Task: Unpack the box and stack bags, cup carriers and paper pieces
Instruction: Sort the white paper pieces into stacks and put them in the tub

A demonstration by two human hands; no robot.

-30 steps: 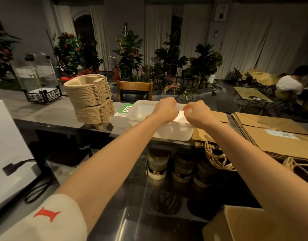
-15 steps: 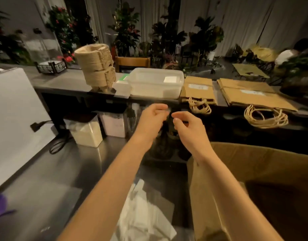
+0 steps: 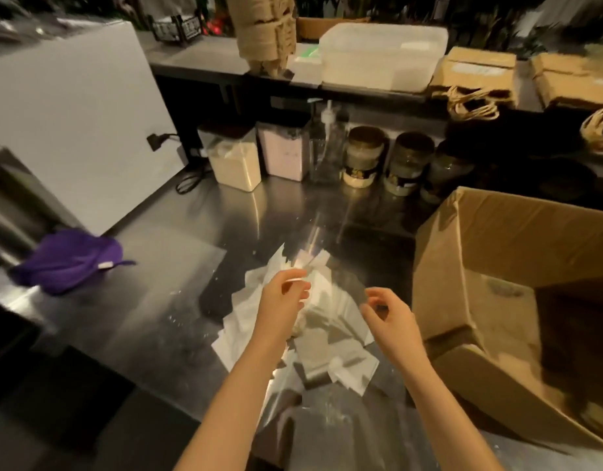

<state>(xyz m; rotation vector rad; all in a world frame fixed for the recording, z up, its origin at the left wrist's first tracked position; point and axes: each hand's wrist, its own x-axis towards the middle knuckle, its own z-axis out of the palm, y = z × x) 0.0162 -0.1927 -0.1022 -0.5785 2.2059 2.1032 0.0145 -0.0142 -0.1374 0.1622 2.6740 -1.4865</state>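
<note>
While both forearms reach in from the near edge, the left grip (image 3: 285,294) hangs over the paper pieces (image 3: 347,368), its thumb and forefinger pinched on what looks like the thin white edge of one piece, though blur makes this unsure. Just right of it, the right grip (image 3: 392,321) hovers with fingers loosely curled and thumb apart from them, nothing plainly held. Those white pieces lie in a loose, overlapping heap on the steel desk (image 3: 157,300), in the middle and near the person, with some clear film glinting over and below them. Right of the heap, close beside it, the box (image 3: 497,239) lies tipped with its flaps open; its inside is too dark to read. On the far shelf (image 3: 205,59) the cup carriers (image 3: 262,25) stand in a tall stack at the left, a frosted tub (image 3: 378,56) sits just right of them, and the bags (image 3: 476,73) lie flat in two piles at the right, twine handles hanging over the edge. Below that shelf, along the far side of the desk, two square canisters (image 3: 235,161), a pump bottle (image 3: 327,144) and three jars (image 3: 361,158) stand in a row. At the left, a purple cloth (image 3: 69,260) lies crumpled in front of a leaning white panel (image 3: 72,124).
</note>
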